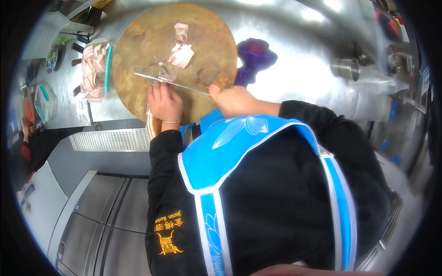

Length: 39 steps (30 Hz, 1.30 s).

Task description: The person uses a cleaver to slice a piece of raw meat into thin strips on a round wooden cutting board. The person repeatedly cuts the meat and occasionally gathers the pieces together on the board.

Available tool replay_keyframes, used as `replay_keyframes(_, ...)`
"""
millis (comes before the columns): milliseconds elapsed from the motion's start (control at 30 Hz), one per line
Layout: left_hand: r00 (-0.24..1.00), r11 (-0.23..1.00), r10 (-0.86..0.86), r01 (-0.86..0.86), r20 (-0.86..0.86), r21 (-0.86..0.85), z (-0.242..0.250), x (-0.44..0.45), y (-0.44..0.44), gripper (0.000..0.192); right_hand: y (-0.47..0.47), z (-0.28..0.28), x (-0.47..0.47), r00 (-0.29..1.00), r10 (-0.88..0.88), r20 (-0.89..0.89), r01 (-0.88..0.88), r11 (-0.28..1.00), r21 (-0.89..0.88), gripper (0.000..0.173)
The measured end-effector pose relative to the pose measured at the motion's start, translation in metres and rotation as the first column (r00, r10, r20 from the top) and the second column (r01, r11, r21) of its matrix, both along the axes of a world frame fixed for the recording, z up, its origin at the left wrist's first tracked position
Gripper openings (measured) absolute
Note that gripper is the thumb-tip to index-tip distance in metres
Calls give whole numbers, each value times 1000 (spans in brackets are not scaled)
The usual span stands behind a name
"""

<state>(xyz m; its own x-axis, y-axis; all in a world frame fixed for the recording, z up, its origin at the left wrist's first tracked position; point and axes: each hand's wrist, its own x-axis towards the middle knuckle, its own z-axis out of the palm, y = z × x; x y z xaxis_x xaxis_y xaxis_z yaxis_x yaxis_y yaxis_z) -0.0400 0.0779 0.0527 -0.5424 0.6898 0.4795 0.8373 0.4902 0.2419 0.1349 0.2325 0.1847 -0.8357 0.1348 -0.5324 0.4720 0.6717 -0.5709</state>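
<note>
My right hand is closed on the handle of a knife, whose thin blade points left across a round wooden chopping board. Just below the blade, my left hand presses down on a long strip of raw fatty meat that hangs past the board's near edge. A thin slice lies against the blade's far side. Cut pieces of pork rest farther up on the board, with small scraps near them. My fingers hide part of the strip, and the knife's handle is covered by my right hand.
Left of the board, a clear container is heaped with sliced meat, with dark handles beside it. A purple cloth or bag lies right of the board. A metal pot stands farther right. A co-worker's dark sleeve shows at far left.
</note>
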Motion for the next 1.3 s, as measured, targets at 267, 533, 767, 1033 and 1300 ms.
replay_keyframes(267, 999, 1000, 24, -23, -30, 19, 3, 2, 2, 21, -9, -17, -16, 999, 35, -17, -35, 998, 49, 31)
replay_keyframes(533, 999, 999, 34, -33, -8, 20, 5, 1, 2, 21, -14, -38, -50, 988, 66, -142, -48, 991, 128, 21)
replay_keyframes(767, 1000, 996, 10, -11, 18, 88, 9, 4, 6, 18, -22, -64, -76, 963, -22, -268, 60, 989, 137, 18)
replay_keyframes(1033, 1000, 990, -9, 9, 1, 144, 6, 1, 7, 15, -25, -90, -101, 951, -79, -299, 109, 990, 84, 22)
replay_keyframes(1300, 1000, 989, 0, 0, 3, 146, -7, -6, 2, 12, -26, -118, -123, 923, -71, -378, 113, 989, 91, 23)
